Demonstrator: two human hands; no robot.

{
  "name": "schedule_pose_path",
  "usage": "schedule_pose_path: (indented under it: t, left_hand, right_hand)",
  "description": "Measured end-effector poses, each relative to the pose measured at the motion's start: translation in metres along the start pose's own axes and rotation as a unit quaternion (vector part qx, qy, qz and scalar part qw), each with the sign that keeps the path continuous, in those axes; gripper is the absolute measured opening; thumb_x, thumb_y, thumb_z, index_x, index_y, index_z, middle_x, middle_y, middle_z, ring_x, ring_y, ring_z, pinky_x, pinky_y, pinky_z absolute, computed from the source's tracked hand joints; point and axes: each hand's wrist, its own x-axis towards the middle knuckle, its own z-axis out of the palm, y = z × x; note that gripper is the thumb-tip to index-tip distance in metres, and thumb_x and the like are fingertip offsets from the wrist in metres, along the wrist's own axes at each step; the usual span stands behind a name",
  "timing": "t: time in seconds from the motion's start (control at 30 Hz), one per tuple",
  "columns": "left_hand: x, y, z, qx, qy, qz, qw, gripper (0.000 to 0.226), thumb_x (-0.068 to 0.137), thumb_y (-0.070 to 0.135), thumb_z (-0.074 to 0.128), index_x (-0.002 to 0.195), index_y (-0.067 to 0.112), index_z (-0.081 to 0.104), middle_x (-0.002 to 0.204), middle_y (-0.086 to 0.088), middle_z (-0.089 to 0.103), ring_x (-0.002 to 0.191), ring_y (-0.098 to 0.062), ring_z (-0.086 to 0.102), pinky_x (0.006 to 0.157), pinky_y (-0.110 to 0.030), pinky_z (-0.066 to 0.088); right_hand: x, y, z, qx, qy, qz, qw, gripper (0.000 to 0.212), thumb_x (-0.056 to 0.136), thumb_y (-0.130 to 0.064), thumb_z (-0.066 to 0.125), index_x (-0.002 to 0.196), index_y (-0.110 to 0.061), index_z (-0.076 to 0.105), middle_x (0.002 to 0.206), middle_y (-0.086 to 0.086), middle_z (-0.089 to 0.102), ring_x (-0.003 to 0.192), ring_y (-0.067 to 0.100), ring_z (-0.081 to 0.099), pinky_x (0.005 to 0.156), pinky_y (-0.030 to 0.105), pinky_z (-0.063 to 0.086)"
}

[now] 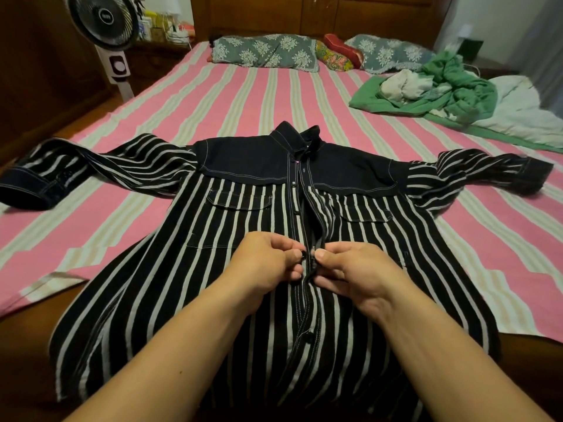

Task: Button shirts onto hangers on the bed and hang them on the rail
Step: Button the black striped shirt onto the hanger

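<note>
A black shirt with white stripes and a plain dark yoke (243,166) lies face up on the bed, collar away from me, sleeves spread to both sides. My left hand (268,260) pinches the left edge of the front placket at mid-chest. My right hand (350,269) pinches the right edge opposite it, thumbs almost meeting. Above my hands the placket gapes open; below them it lies closed, with a black button (308,335) showing. A bit of pink shows at the collar; no hanger is plainly visible.
The bed carries a pink and pale striped sheet (213,95). Patterned pillows (265,51) line the wooden headboard. A green and white heap of bedding (441,89) fills the far right. A standing fan (105,22) is beside the bed at far left.
</note>
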Motion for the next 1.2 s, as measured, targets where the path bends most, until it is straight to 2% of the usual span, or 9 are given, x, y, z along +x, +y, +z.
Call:
schedule_pose_path:
  t: [0.27, 0.5, 0.57, 0.7, 0.83, 0.9, 0.97, 1.1, 1.2]
  left_hand:
    - [0.0011, -0.0007, -0.0013, 0.043, -0.005, 0.022, 0.999, 0.014, 0.097, -0.001, 0.062, 0.093, 0.004, 0.074, 0.079, -0.012, 0.072, 0.069, -0.018, 0.064, 0.076, -0.033, 0.061]
    - [0.0007, -0.0004, -0.0014, 0.046, 0.002, 0.037, 0.998, 0.01, 0.093, -0.006, 0.065, 0.096, 0.003, 0.069, 0.075, -0.009, 0.071, 0.066, -0.016, 0.067, 0.069, -0.029, 0.062]
    - [0.001, -0.001, -0.0007, 0.054, 0.007, 0.04, 0.998, 0.009, 0.093, -0.005, 0.066, 0.094, 0.004, 0.07, 0.077, -0.009, 0.072, 0.067, -0.017, 0.068, 0.072, -0.03, 0.062]
    - [-0.0006, -0.0012, 0.0034, 0.068, 0.015, 0.049, 0.996, 0.012, 0.096, -0.002, 0.064, 0.092, 0.006, 0.072, 0.081, -0.01, 0.073, 0.069, -0.016, 0.068, 0.078, -0.034, 0.063]
    - [-0.0023, 0.0, 0.0053, 0.088, 0.033, 0.057, 0.994, 0.012, 0.096, 0.001, 0.065, 0.091, 0.008, 0.073, 0.081, -0.011, 0.075, 0.069, -0.015, 0.067, 0.079, -0.035, 0.062]
    - [-0.0014, 0.0003, 0.0042, 0.115, 0.039, 0.059, 0.991, 0.012, 0.095, 0.004, 0.067, 0.089, 0.012, 0.075, 0.081, -0.012, 0.076, 0.069, -0.014, 0.068, 0.076, -0.033, 0.061]
    - [-0.0007, 0.0005, 0.0036, 0.148, 0.05, 0.068, 0.985, 0.012, 0.093, 0.008, 0.07, 0.087, 0.017, 0.076, 0.079, -0.008, 0.077, 0.07, -0.012, 0.069, 0.071, -0.028, 0.056]
    - [-0.0005, 0.0009, 0.0054, 0.196, 0.068, 0.089, 0.974, 0.013, 0.092, 0.015, 0.072, 0.083, 0.023, 0.078, 0.074, 0.006, 0.075, 0.076, -0.008, 0.071, 0.077, -0.025, 0.055]
    - [-0.0018, 0.0015, 0.0063, 0.211, 0.073, 0.089, 0.971, 0.022, 0.096, 0.03, 0.067, 0.081, 0.019, 0.077, 0.062, 0.01, 0.066, 0.063, -0.006, 0.061, 0.069, -0.029, 0.052]
  right_hand:
    - [0.0007, 0.0001, 0.0009, -0.005, 0.008, -0.007, 1.0, 0.011, 0.093, -0.001, 0.068, 0.104, -0.001, 0.07, 0.081, 0.011, 0.075, 0.07, 0.014, 0.073, 0.066, 0.027, 0.063]
    - [-0.0003, 0.003, 0.0019, -0.018, 0.016, -0.022, 0.999, 0.006, 0.091, 0.0, 0.069, 0.097, -0.003, 0.07, 0.078, 0.008, 0.071, 0.066, 0.011, 0.068, 0.072, 0.029, 0.063]
    - [-0.001, 0.0023, 0.0014, -0.013, 0.015, -0.023, 1.0, 0.008, 0.091, 0.001, 0.069, 0.098, -0.003, 0.068, 0.08, 0.009, 0.07, 0.068, 0.012, 0.068, 0.073, 0.031, 0.063]
    - [-0.0002, 0.0029, 0.0015, -0.02, 0.012, -0.024, 0.999, 0.013, 0.09, 0.001, 0.071, 0.102, -0.002, 0.067, 0.085, 0.011, 0.069, 0.071, 0.014, 0.068, 0.068, 0.028, 0.063]
    - [0.0006, 0.0034, -0.0013, -0.035, -0.009, -0.028, 0.999, 0.009, 0.088, 0.001, 0.072, 0.095, -0.002, 0.068, 0.076, 0.008, 0.067, 0.064, 0.013, 0.066, 0.065, 0.026, 0.061]
    - [0.001, 0.0029, -0.0026, -0.049, -0.019, -0.033, 0.998, 0.011, 0.088, 0.002, 0.072, 0.098, 0.003, 0.068, 0.076, 0.008, 0.067, 0.067, 0.013, 0.066, 0.065, 0.026, 0.061]
    - [0.0015, 0.0034, -0.0029, -0.056, -0.019, -0.037, 0.998, 0.014, 0.087, 0.002, 0.073, 0.1, 0.006, 0.068, 0.074, 0.006, 0.066, 0.068, 0.014, 0.067, 0.069, 0.028, 0.063]
    - [0.0006, 0.0063, -0.0027, -0.058, -0.018, -0.055, 0.997, 0.012, 0.084, 0.006, 0.074, 0.094, 0.002, 0.07, 0.073, 0.006, 0.069, 0.071, 0.015, 0.07, 0.074, 0.03, 0.062]
    - [-0.0019, 0.0072, -0.0046, -0.057, -0.043, -0.06, 0.996, 0.023, 0.084, 0.014, 0.068, 0.102, -0.001, 0.069, 0.087, 0.012, 0.077, 0.079, 0.018, 0.074, 0.076, 0.029, 0.062]
